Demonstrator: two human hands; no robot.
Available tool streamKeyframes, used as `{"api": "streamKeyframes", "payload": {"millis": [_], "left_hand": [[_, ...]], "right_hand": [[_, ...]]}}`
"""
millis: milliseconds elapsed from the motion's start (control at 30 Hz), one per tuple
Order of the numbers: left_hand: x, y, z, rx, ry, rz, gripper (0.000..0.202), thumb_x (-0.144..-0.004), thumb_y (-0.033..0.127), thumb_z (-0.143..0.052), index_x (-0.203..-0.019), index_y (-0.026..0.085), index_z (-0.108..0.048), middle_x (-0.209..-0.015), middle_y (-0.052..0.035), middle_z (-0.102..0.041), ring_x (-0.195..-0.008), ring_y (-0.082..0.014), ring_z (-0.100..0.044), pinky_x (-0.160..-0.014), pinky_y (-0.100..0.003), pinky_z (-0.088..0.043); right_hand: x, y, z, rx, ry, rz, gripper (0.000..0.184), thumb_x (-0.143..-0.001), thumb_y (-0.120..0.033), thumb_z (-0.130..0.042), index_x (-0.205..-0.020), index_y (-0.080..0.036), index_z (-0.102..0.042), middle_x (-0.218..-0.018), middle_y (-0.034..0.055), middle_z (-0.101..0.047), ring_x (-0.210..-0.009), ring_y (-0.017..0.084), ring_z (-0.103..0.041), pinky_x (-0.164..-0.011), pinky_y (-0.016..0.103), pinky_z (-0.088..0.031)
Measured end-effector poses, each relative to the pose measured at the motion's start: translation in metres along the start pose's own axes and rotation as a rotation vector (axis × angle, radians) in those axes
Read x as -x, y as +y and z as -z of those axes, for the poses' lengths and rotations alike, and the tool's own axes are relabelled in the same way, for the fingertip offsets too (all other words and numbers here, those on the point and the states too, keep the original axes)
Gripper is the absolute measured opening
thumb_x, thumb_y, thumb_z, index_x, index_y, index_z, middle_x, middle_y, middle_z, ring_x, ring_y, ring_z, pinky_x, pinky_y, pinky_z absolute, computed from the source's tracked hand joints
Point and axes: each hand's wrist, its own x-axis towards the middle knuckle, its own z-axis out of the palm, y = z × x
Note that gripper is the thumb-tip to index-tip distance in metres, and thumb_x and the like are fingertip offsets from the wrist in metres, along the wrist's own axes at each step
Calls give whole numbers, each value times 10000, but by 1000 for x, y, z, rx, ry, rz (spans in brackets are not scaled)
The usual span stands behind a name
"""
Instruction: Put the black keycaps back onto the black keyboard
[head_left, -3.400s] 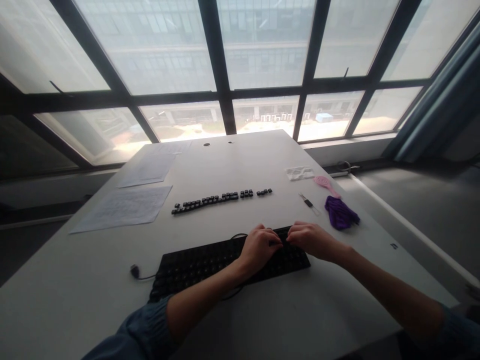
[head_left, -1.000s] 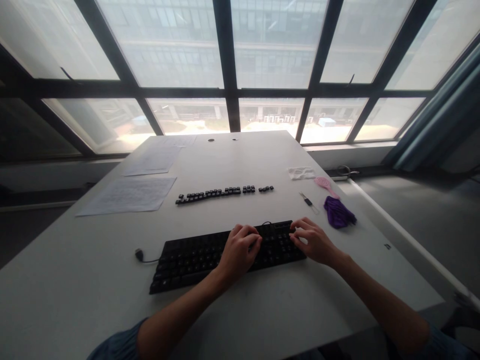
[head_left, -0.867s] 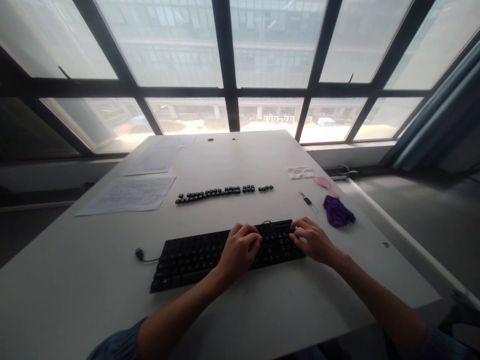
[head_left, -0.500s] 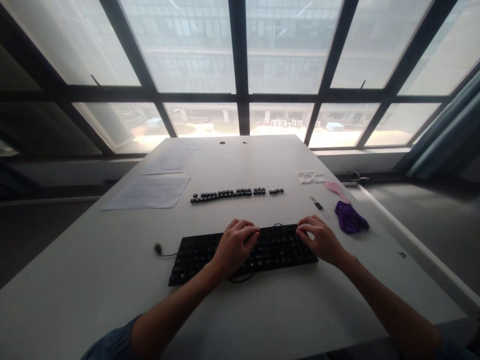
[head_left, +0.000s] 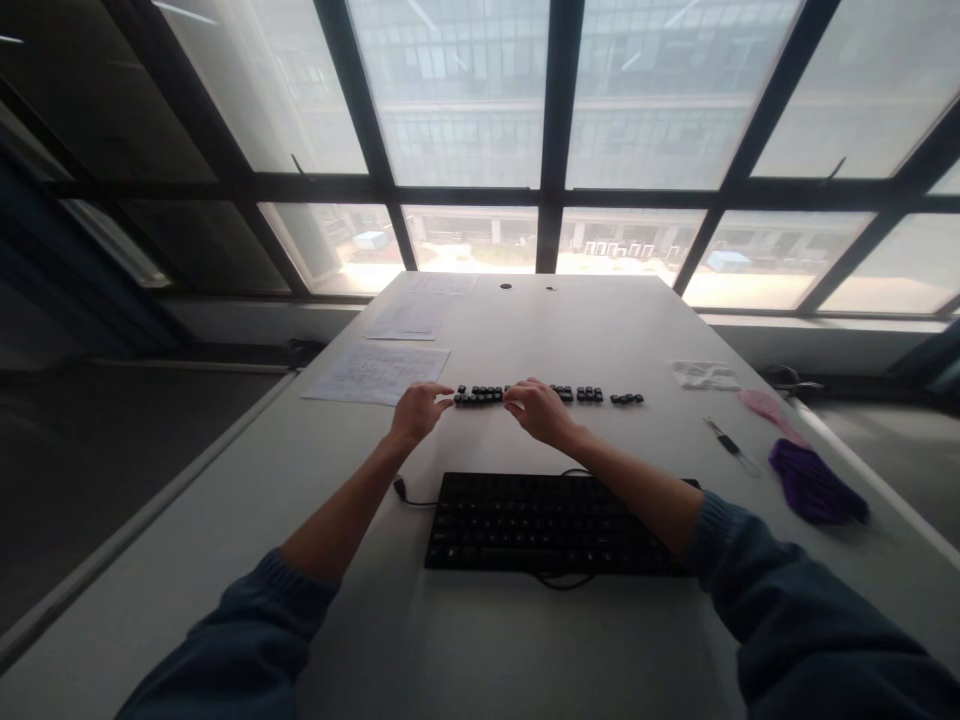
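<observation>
A line of black keycaps point(head_left: 480, 397) lies across the white table beyond the black keyboard point(head_left: 517, 522). My left hand point(head_left: 420, 412) is at the line's left end, thumb and forefinger apart beside the first caps. Over the middle of the same line reaches my right hand point(head_left: 537, 408), its bent fingers and thumb a little apart and hiding some caps. I see nothing held in either hand. My right forearm crosses above the keyboard's right part and covers some of its keys.
Papers point(head_left: 375, 374) lie at the left. To the right are a white cloth point(head_left: 703, 375), a small tool with a black grip point(head_left: 726, 442), a pink brush-like item point(head_left: 765, 405) and a purple cloth point(head_left: 814, 482). The keyboard's USB plug point(head_left: 400, 488) rests left of it.
Both hands have left the keyboard and moved forward to the line of keycaps, the right one also crossing leftward. The view has turned left, so everything on the table appears farther right.
</observation>
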Motion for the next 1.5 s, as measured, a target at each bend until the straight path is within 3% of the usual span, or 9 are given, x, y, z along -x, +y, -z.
{"api": "streamKeyframes", "payload": {"millis": [100,233,467,633,767,867,1000,1133,1500], "left_hand": [[-6,-11,-13,37,-35,-65,202,-801,215,-735,-996,197,-782,-965,-76,-775,-881,-236,-689,-899,-372,-516],[-12,-19,-24,108,-78,-158,188,-804,189,-732,-980,230,-785,-1028,-55,-769,-963,-223,-691,-930,-350,-513],[-16,-25,-36,193,-102,-217,196,-800,121,-693,-908,240,-806,-981,-48,-775,-932,-226,-686,-917,-352,-513],[-14,-25,-39,246,-89,-189,205,-807,90,-661,-859,225,-807,-926,-44,-782,-897,-213,-690,-910,-350,-514],[5,-19,-16,306,-61,-138,99,-815,178,-712,-842,203,-803,-889,-47,-783,-844,-197,-709,-852,-325,-543],[41,-6,13,460,-67,-75,83,-803,263,-762,-842,202,-803,-885,-53,-782,-821,-197,-716,-785,-306,-562],[98,20,40,611,-233,-41,104,-807,296,-772,-869,220,-806,-903,-55,-775,-831,-196,-715,-760,-296,-569],[128,40,39,615,-262,-35,59,-802,238,-767,-844,232,-807,-889,-49,-772,-832,-192,-711,-799,-308,-560],[134,43,29,506,-220,-144,97,-830,181,-715,-816,239,-791,-873,-41,-758,-842,-182,-680,-816,-326,-536]], "right_hand": [[-33,-9,-34,34,-44,7,112,-925,-188,-640,-955,-192,-747,-957,66,-735,-967,220,-596,-832,308,-412],[-54,-13,-58,85,-94,34,117,-933,-199,-635,-961,-187,-748,-965,86,-728,-1010,242,-559,-852,334,-385],[-68,-19,-74,138,-157,80,192,-961,-157,-550,-930,-159,-739,-975,123,-721,-1006,252,-523,-864,364,-348],[-70,-26,-75,113,-143,72,216,-956,-126,-534,-895,-144,-740,-953,132,-716,-992,258,-529,-863,378,-349],[-50,-35,-62,59,-100,36,161,-941,-153,-590,-894,-168,-744,-960,106,-716,-1000,251,-552,-864,363,-383],[-12,-46,-46,-119,-43,16,85,-909,-177,-662,-875,-194,-738,-929,62,-719,-920,213,-597,-862,335,-431],[44,-68,-33,-431,-36,20,84,-877,-158,-693,-848,-225,-733,-877,39,-719,-857,204,-634,-825,339,-480],[74,-84,-33,-508,-55,17,117,-852,-111,-699,-840,-223,-731,-873,41,-722,-865,210,-642,-812,340,-495],[77,-91,-43,-454,-52,45,141,-844,-76,-691,-823,-213,-720,-875,45,-716,-881,209,-625,-820,331,-502]]}}
